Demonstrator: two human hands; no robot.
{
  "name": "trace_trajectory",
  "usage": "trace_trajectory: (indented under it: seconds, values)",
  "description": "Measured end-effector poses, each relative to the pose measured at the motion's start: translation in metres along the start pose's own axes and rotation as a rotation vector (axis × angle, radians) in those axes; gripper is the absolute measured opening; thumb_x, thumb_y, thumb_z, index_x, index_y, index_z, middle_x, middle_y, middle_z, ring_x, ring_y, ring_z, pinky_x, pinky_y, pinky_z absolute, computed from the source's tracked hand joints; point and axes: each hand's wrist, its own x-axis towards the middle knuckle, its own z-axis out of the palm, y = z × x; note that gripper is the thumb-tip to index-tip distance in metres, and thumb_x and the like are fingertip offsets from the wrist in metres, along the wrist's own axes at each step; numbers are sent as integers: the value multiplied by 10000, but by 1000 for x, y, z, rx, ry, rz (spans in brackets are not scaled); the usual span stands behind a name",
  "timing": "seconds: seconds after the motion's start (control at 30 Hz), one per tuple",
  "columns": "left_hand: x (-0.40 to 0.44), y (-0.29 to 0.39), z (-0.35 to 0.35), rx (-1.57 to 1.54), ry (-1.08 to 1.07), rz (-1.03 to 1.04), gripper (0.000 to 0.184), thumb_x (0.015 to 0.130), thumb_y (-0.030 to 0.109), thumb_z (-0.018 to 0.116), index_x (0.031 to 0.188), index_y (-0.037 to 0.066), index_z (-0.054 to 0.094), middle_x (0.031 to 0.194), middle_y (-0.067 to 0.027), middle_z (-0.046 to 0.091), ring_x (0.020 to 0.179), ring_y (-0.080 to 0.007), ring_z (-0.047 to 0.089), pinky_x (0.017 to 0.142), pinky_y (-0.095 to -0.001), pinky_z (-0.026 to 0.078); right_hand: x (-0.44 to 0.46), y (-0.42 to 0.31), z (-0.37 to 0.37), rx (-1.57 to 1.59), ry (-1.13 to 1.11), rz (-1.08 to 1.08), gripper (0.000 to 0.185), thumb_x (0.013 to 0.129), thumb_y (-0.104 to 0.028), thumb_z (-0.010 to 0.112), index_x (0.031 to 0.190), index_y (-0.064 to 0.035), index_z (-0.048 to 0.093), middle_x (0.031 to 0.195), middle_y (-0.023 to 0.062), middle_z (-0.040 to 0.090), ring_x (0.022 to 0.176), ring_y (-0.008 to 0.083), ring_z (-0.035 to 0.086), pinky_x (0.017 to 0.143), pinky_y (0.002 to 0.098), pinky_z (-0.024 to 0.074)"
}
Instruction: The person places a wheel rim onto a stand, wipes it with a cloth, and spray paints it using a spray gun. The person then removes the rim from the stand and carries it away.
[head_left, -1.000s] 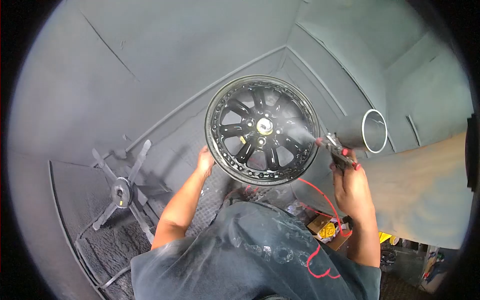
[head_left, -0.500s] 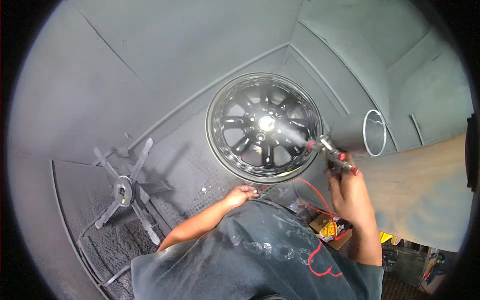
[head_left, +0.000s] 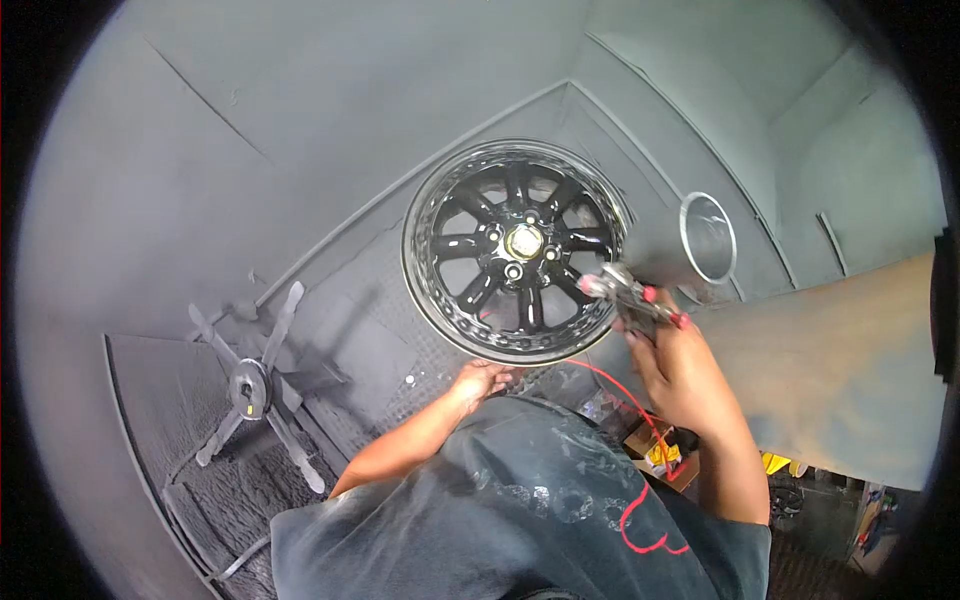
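Observation:
My right hand (head_left: 672, 360) is wrapped round the grip of a spray gun (head_left: 630, 298) with red knobs and a grey cup (head_left: 708, 238) on its side. The gun's nozzle points left over the lower right rim of a wheel. That wheel rim (head_left: 532, 305) has glossy black spokes, a polished lip and a bright round centre (head_left: 523, 242). Below the wheel's near edge, my left hand (head_left: 484, 379) has its fingers curled, with the tips partly hidden under the lip. Whatever it grips there is out of sight.
To the left stands a grey-coated four-armed stand (head_left: 251, 388). A red hose (head_left: 625, 388) runs from beneath the wheel towards a cardboard box (head_left: 648, 440) on the floor. Grey booth walls (head_left: 330, 110) rise behind, and a tan curved panel (head_left: 840, 370) is at the right.
My right hand and the spray gun have shifted left and slightly up. The white spray mist over the wheel is gone. My left fingers now reach under the wheel's edge.

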Motion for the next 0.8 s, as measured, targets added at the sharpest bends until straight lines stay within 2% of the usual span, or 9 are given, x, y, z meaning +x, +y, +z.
trace_trajectory:
  seconds: [0.03,0.17,0.33,0.4,0.47,0.57,0.67,0.73,0.8]
  values:
    - [-3,2,6,22,0,-19,142,1028,191,640,1083,99,733,1069,-17,766,854,-107,680,745,-254,544,8,-2,4,-25,5,-21,238,962,23,536,1191,58,590,974,218,597,843,367,622,798,436,497]
    - [3,-2,4,48,-31,-51,159,1029,195,633,1117,114,737,1089,0,761,869,-96,672,763,-266,547,35,-2,13,10,-13,84,339,963,21,550,1299,48,510,1051,271,641,956,453,642,856,474,496]
    - [24,-6,-40,-4,82,-7,206,943,75,580,1137,115,637,1065,0,692,859,-139,625,790,-356,558,43,0,7,-100,71,-6,347,962,62,499,1309,59,493,1018,236,661,919,429,647,841,449,510]
    - [36,12,-68,-191,81,127,200,956,101,535,1132,106,630,1005,-1,683,844,-141,610,780,-354,541,46,0,3,11,69,60,351,984,0,546,1329,10,480,1062,309,651,1005,530,607,826,531,501]
    - [26,52,-76,-114,231,253,217,1002,192,521,1175,100,613,994,-9,687,832,-138,613,752,-332,523,55,7,5,-95,87,-12,316,969,10,553,1281,26,506,1033,318,646,981,529,612,812,529,504]
    - [42,76,-101,-66,254,398,268,1063,309,521,1225,111,601,948,-7,706,765,-128,627,701,-307,504,66,17,9,-229,-16,-37,240,967,8,542,1203,53,533,1002,331,635,959,530,617,797,543,498]
    - [47,77,-102,32,244,407,232,1078,279,509,1221,121,601,946,0,716,722,-111,618,673,-301,504,70,4,11,-174,20,-35,168,972,1,530,1121,80,540,985,342,624,944,534,616,792,558,491]
    - [39,69,-92,29,262,372,178,1088,256,502,1169,133,602,907,17,694,696,-92,593,645,-290,499,67,3,8,-196,17,47,67,965,35,536,980,96,555,1087,292,607,936,475,593,824,498,488]
    - [27,59,-77,-53,298,340,156,1090,255,497,1107,138,598,855,30,658,677,-90,568,633,-283,493,62,11,6,-211,44,14,73,966,31,538,979,101,553,1089,297,606,933,475,593,819,497,488]
